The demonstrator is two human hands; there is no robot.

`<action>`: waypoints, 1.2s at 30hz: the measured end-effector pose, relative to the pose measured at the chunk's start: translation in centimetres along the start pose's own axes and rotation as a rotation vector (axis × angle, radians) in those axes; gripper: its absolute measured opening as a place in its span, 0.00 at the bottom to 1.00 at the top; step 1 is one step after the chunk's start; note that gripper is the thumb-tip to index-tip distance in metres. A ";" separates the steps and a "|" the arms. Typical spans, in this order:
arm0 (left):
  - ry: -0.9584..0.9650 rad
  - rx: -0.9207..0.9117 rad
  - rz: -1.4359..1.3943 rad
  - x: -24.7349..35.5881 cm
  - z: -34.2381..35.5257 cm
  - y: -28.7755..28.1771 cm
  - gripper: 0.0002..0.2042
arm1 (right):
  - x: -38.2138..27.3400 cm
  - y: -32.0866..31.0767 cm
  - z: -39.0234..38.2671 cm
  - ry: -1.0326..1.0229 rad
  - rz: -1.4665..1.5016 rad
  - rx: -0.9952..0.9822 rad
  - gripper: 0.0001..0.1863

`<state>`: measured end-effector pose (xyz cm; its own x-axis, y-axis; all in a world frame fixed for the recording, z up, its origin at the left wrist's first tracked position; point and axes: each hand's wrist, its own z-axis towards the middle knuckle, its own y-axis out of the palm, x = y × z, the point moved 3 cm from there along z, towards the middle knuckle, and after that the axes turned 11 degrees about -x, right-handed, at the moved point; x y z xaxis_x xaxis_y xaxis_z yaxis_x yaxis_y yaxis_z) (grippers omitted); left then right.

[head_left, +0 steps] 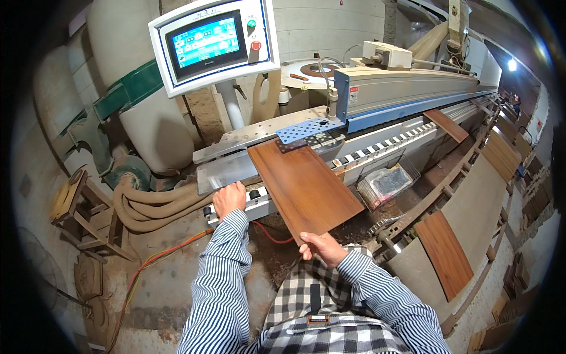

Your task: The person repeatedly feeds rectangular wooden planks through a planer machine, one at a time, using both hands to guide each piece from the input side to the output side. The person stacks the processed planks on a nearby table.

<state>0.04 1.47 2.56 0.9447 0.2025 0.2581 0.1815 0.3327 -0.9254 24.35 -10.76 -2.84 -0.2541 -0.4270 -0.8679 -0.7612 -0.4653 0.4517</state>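
My right hand (321, 248) pinches the near corner of a brown wood-grain panel (309, 189), thumb on top and fingers underneath. The panel lies flat and slanting, its far end at a dark perforated plate (290, 145) beside the blue perforated plate (309, 130) of a long machine. Its near end sticks out toward me, past the roller rail (257, 206). My left hand (229, 199) is closed, knuckles up, at the near end of that rail, left of the panel and apart from it. Whatever its fingers curl round is hidden.
A control screen (206, 42) with green and red buttons stands at the upper left. Another brown panel (446, 125) sits farther along the machine. To the right, a conveyor belt (407, 265) carries a loose panel (445, 253). Thick hoses (159, 206) and a wooden stool (88, 212) are at left.
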 end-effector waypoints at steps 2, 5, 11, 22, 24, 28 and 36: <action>0.000 0.000 0.005 0.0 -0.1 -0.2 0.21 | 0.2 0.9 0.8 0.040 -0.022 -0.021 0.16; 0.006 0.008 -0.008 -0.1 0.0 -0.1 0.21 | 0.2 1.9 1.4 0.026 -0.008 0.039 0.16; -0.006 -0.004 -0.011 0.0 0.0 0.1 0.21 | 0.4 1.9 1.4 -0.012 -0.006 0.075 0.18; -0.040 -0.065 -0.021 -0.1 0.1 0.0 0.20 | -0.9 -0.5 0.2 -0.062 0.063 0.178 0.16; -0.043 -0.060 -0.014 0.0 0.0 0.0 0.20 | -1.2 -1.3 -0.2 -0.066 0.072 0.208 0.16; -0.013 -0.034 -0.017 0.0 0.0 -0.2 0.21 | -1.8 -3.4 -0.8 -0.078 0.055 0.255 0.19; -0.007 -0.020 0.003 0.1 0.0 0.2 0.22 | -4.3 -8.3 -3.2 -0.136 0.010 0.391 0.19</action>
<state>0.20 1.53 2.43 0.9433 0.2101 0.2568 0.1838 0.3136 -0.9316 33.71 -7.51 -2.16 -0.3191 -0.3117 -0.8950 -0.9210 -0.1207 0.3704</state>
